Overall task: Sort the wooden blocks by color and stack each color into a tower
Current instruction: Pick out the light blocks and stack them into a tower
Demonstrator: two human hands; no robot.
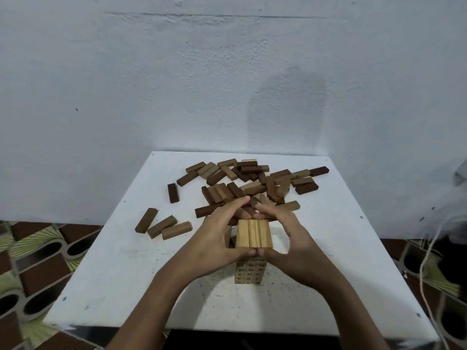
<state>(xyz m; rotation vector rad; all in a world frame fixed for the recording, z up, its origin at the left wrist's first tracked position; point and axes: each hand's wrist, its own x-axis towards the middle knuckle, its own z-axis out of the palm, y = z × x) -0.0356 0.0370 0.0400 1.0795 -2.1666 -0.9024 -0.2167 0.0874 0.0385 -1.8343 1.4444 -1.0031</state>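
Pale wood fills your grip: both your hands close around the top of the light-coloured tower [254, 251], which stands on the white worktop [353, 261] directly in front of you. Your left hand [222, 232] curls round the tower's left side, fingers arched over the far edge and thumb pressed on the near edge of the top layer [254, 233]; your right hand [285, 236] mirrors it on the right, and the two thumbs nearly meet at the near edge. That top layer is three light blocks lying side by side, running away from you. Beyond your fingertips lies the scattered pile of blocks [252, 183], dark brown, mid brown and light mixed together, some overlapping. To the left of your left hand three loose blocks [163, 224] lie close together, and farther off on that side a single dark block [172, 193] lies apart. A pale cord [429, 248] hangs off to the right of your right hand, past the worktop edge, over a patterned floor [38, 261].
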